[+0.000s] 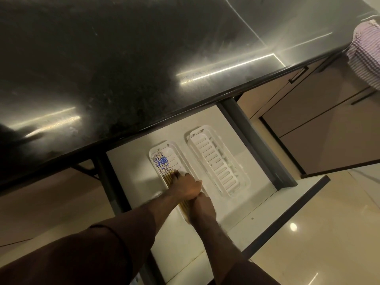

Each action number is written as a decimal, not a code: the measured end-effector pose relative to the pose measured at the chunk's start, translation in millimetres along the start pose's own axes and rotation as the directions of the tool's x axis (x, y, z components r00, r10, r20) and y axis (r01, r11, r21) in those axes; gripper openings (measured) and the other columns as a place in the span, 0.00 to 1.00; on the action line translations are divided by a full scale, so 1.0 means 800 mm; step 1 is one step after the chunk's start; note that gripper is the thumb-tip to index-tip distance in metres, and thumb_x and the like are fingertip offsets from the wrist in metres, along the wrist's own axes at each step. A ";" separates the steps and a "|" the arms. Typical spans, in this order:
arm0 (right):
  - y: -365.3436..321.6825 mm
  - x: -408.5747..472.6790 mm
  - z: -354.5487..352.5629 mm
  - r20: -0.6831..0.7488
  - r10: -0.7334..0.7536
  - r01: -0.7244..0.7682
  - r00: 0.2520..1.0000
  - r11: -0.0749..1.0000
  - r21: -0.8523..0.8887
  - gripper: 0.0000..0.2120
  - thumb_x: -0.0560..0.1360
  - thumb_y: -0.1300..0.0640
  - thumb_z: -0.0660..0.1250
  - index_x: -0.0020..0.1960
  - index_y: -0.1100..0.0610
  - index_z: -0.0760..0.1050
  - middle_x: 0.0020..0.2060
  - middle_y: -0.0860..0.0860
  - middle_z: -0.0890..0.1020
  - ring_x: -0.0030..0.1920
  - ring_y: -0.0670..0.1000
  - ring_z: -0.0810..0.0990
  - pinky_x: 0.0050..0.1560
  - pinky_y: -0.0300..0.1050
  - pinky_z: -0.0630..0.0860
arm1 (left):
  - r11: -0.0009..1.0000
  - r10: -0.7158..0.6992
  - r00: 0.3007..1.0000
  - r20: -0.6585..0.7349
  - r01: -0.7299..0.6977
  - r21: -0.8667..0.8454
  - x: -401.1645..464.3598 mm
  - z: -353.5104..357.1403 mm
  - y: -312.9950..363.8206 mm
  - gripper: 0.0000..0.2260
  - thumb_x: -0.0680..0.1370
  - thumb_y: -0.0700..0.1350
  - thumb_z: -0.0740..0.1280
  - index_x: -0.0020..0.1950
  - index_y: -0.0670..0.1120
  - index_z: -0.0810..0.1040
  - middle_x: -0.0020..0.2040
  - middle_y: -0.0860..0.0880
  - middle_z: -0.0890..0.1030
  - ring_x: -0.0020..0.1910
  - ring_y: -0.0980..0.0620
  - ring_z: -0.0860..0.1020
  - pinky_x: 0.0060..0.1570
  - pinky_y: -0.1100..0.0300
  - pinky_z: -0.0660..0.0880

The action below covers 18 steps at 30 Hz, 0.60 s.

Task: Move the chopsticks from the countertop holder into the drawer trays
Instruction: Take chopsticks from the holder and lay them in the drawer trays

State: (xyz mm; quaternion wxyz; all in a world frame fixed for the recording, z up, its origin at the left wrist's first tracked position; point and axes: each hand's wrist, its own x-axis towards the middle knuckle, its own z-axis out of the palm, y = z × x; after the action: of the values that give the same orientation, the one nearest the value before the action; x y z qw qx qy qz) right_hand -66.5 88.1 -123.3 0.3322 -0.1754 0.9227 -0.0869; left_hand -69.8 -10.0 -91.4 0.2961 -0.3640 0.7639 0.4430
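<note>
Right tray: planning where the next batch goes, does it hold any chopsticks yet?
No, the right tray shows only bare slots; the chopsticks lie in the left tray.

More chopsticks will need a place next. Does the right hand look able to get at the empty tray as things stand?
Probably yes. The empty tray lies open in the drawer, just right of the right hand, with nothing over it. That hand is at the chopsticks in the other tray.

Black countertop (123, 58), beige cabinets (308, 112), glossy floor (318, 233)
</note>
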 end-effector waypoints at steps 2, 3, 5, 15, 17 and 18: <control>-0.002 -0.002 -0.007 0.032 0.004 -0.004 0.999 1.000 -0.009 0.15 0.78 0.53 0.66 0.63 0.57 0.74 0.58 0.53 0.79 0.57 0.52 0.78 0.57 0.43 0.74 | 1.000 0.010 1.000 0.002 -0.010 -0.018 0.001 -0.001 -0.002 0.24 0.83 0.53 0.53 0.73 0.39 0.66 0.73 0.35 0.66 0.74 0.35 0.61 0.73 0.43 0.59; 0.000 0.000 -0.007 0.035 0.011 -0.011 0.999 1.000 -0.009 0.16 0.78 0.54 0.66 0.63 0.57 0.74 0.58 0.53 0.79 0.57 0.52 0.78 0.56 0.43 0.74 | 0.999 0.012 1.000 0.000 -0.012 -0.046 0.002 -0.001 -0.003 0.23 0.83 0.53 0.53 0.72 0.39 0.67 0.71 0.36 0.68 0.71 0.36 0.66 0.71 0.45 0.63; -0.001 -0.003 -0.011 0.035 0.001 0.000 0.999 1.000 -0.016 0.16 0.77 0.56 0.67 0.63 0.57 0.74 0.58 0.54 0.79 0.57 0.53 0.78 0.55 0.44 0.75 | 0.997 0.033 0.999 -0.019 -0.035 -0.073 -0.001 -0.002 -0.004 0.24 0.83 0.54 0.52 0.72 0.39 0.68 0.71 0.37 0.70 0.70 0.38 0.68 0.69 0.47 0.65; -0.022 -0.029 -0.047 -0.134 -0.013 0.028 0.991 0.994 0.106 0.17 0.75 0.64 0.66 0.63 0.54 0.74 0.54 0.55 0.81 0.51 0.56 0.81 0.51 0.51 0.81 | 0.966 0.161 0.977 -0.139 -0.185 -0.179 -0.039 -0.025 -0.011 0.25 0.83 0.54 0.54 0.71 0.36 0.67 0.73 0.35 0.64 0.73 0.36 0.61 0.73 0.45 0.59; -0.027 -0.038 -0.053 -0.167 -0.013 0.034 0.986 0.992 0.124 0.15 0.76 0.62 0.68 0.62 0.55 0.74 0.53 0.55 0.82 0.50 0.55 0.82 0.51 0.49 0.81 | 0.961 0.180 0.969 -0.171 -0.211 -0.181 -0.050 -0.031 -0.013 0.25 0.83 0.55 0.54 0.74 0.39 0.65 0.76 0.38 0.62 0.76 0.40 0.58 0.74 0.47 0.57; -0.029 -0.043 -0.056 -0.180 -0.016 0.041 0.983 0.990 0.136 0.16 0.76 0.62 0.69 0.62 0.55 0.74 0.53 0.54 0.82 0.50 0.54 0.82 0.52 0.50 0.81 | 0.955 0.183 0.965 -0.187 -0.220 -0.198 -0.055 -0.034 -0.015 0.26 0.83 0.55 0.54 0.76 0.41 0.63 0.78 0.40 0.60 0.77 0.42 0.57 0.75 0.48 0.55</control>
State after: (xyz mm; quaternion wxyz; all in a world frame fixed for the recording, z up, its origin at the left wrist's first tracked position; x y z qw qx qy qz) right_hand -64.5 82.0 -62.8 0.2583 -0.1567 0.9377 -0.1715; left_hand -38.5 -25.5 -50.8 0.1429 -0.3499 0.7661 0.5199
